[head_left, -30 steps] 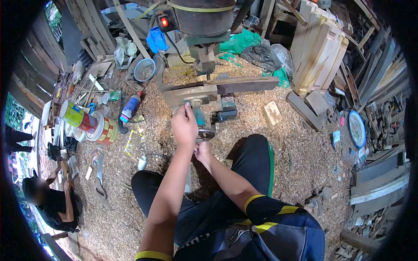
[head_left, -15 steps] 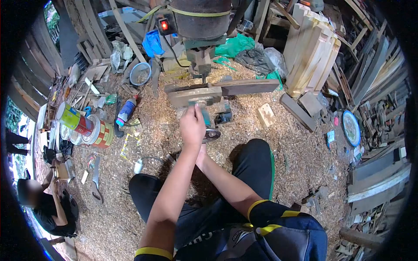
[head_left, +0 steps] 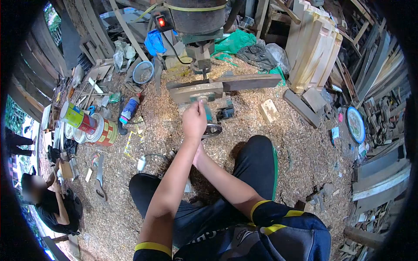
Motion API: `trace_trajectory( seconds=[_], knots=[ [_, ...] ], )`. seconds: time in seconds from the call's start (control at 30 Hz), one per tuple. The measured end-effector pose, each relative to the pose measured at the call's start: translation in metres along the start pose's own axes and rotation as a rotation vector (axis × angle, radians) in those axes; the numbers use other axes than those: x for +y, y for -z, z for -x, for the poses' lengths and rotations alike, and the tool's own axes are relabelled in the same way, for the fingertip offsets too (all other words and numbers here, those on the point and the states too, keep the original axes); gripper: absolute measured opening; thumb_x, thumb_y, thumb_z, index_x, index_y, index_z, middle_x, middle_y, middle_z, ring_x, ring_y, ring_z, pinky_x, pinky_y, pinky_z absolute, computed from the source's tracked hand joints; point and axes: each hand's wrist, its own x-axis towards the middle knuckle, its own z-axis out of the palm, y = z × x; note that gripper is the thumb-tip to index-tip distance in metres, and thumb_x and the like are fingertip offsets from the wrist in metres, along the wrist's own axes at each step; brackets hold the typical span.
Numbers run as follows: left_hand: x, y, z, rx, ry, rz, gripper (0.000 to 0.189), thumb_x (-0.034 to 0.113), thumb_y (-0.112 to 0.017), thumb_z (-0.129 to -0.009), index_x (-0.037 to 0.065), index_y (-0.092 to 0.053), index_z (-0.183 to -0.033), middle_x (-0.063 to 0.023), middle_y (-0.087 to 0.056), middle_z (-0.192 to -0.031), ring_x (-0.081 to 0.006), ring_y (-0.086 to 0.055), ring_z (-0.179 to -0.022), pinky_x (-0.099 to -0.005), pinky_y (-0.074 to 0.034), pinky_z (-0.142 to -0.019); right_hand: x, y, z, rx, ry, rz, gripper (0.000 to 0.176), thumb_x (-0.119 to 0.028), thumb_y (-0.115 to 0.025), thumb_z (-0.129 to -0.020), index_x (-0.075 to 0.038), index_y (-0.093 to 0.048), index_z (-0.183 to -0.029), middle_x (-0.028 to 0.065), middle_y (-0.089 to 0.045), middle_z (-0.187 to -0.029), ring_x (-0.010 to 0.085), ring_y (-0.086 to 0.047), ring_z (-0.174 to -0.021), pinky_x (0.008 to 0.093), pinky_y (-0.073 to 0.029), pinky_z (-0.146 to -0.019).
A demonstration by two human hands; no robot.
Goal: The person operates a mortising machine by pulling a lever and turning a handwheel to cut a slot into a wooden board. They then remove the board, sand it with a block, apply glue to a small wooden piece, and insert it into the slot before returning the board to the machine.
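My left hand [head_left: 194, 121] is closed at the front of a green machine vise [head_left: 208, 114], its thumb up by the vise's front jaw. What its fingers wrap is hidden. My right hand [head_left: 198, 155] is mostly covered by my left forearm, below the handwheel [head_left: 211, 130], and its fingers do not show. A wooden plank [head_left: 251, 81] lies across the vise, with a shorter wooden block [head_left: 183, 94] in front of it. Above the plank, the drilling machine [head_left: 196, 19] points its bit [head_left: 204, 75] down at the wood.
Wood shavings cover the ground. Paint cans [head_left: 102, 130], a spray can [head_left: 129, 109] and a handsaw [head_left: 100, 180] lie left. A wood block [head_left: 269, 111], a dark plank [head_left: 301, 108] and stacked pale boards [head_left: 315, 48] are right. Another person [head_left: 54, 204] sits far left, holding wood.
The view has shifted slightly, so everything sits a little differently in frame. My hands keep nearly the same place at the vise, and the plank stays put. The other person's hands have moved slightly.
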Motion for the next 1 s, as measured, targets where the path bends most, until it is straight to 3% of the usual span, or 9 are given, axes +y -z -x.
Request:
trace_trajectory(
  seconds=[0.1,0.17,0.2,0.5,0.77,0.8,0.93,1.0],
  knots=[
    [0.003,0.000,0.001,0.022,-0.062,-0.003,0.039,0.026,-0.057,-0.112,-0.005,-0.070,-0.092,-0.0293,-0.069,-0.085,-0.0507,-0.068,-0.081,-0.0563,-0.053,-0.074,0.011,0.006,-0.005,0.010,0.061,0.028,0.020,-0.029,-0.055,-0.110,-0.013,-0.067,-0.116,0.0072,-0.071,-0.098,0.0234,-0.071,-0.088,0.0431,-0.062,-0.081],
    [0.006,0.003,0.001,0.004,-0.010,0.005,0.037,0.025,-0.057,-0.112,-0.004,-0.073,-0.097,-0.0290,-0.071,-0.088,-0.0506,-0.069,-0.083,-0.0553,-0.054,-0.076,0.018,0.022,-0.020,-0.048,0.133,-0.045,0.028,-0.033,-0.070,-0.102,-0.008,-0.073,-0.112,0.0105,-0.077,-0.097,0.0275,-0.075,-0.087,0.0443,-0.061,-0.080],
    [0.007,0.005,-0.001,0.007,-0.010,0.007,0.037,0.025,-0.057,-0.112,-0.004,-0.073,-0.097,-0.0290,-0.071,-0.088,-0.0506,-0.069,-0.083,-0.0553,-0.054,-0.076,0.017,0.026,-0.028,-0.050,0.133,-0.041,0.028,-0.033,-0.070,-0.102,-0.008,-0.073,-0.112,0.0105,-0.077,-0.097,0.0275,-0.075,-0.087,0.0443,-0.061,-0.080],
    [0.003,0.020,-0.002,0.047,-0.001,0.068,0.043,0.027,-0.055,-0.114,-0.006,-0.068,-0.090,-0.0305,-0.067,-0.083,-0.0509,-0.065,-0.078,-0.0554,-0.049,-0.072,0.046,0.042,-0.053,0.334,0.450,0.422,0.033,-0.034,-0.078,-0.094,-0.004,-0.076,-0.108,0.0133,-0.079,-0.097,0.0306,-0.077,-0.087,0.0458,-0.060,-0.080],
    [-0.008,0.027,-0.005,0.031,0.003,0.011,0.038,0.023,-0.054,-0.113,-0.005,-0.070,-0.093,-0.0292,-0.070,-0.088,-0.0512,-0.067,-0.082,-0.0573,-0.052,-0.075,0.064,0.046,-0.083,0.695,0.751,0.881,0.039,-0.035,-0.086,-0.087,0.000,-0.078,-0.103,0.0159,-0.082,-0.097,0.0333,-0.079,-0.088,0.0471,-0.059,-0.079],
    [-0.007,0.026,-0.004,0.046,-0.003,0.018,0.039,0.025,-0.055,-0.113,-0.005,-0.070,-0.094,-0.0297,-0.069,-0.087,-0.0514,-0.067,-0.082,-0.0564,-0.052,-0.074,0.059,0.051,-0.085,0.669,0.725,0.818,0.047,-0.035,-0.095,-0.076,0.004,-0.079,-0.097,0.0215,-0.083,-0.100,0.0362,-0.080,-0.092,0.0483,-0.058,-0.080],
    [-0.008,0.026,-0.001,0.068,-0.030,0.039,0.039,0.027,-0.055,-0.114,-0.006,-0.070,-0.097,-0.0301,-0.067,-0.086,-0.0514,-0.066,-0.080,-0.0553,-0.051,-0.073,0.067,0.086,-0.122,0.810,0.611,0.857,0.045,-0.034,-0.093,-0.078,0.004,-0.079,-0.098,0.0252,-0.081,-0.100,0.0403,-0.079,-0.093,0.0499,-0.058,-0.082],
    [-0.013,0.026,0.000,0.054,0.007,0.046,0.040,0.027,-0.055,-0.114,-0.006,-0.070,-0.098,-0.0300,-0.067,-0.086,-0.0513,-0.066,-0.080,-0.0552,-0.051,-0.073,0.068,0.105,-0.140,0.997,0.635,1.034,0.040,-0.030,-0.089,-0.082,0.006,-0.079,-0.096,0.0304,-0.079,-0.097,0.0466,-0.078,-0.093,0.0533,-0.058,-0.082]
  ],
)
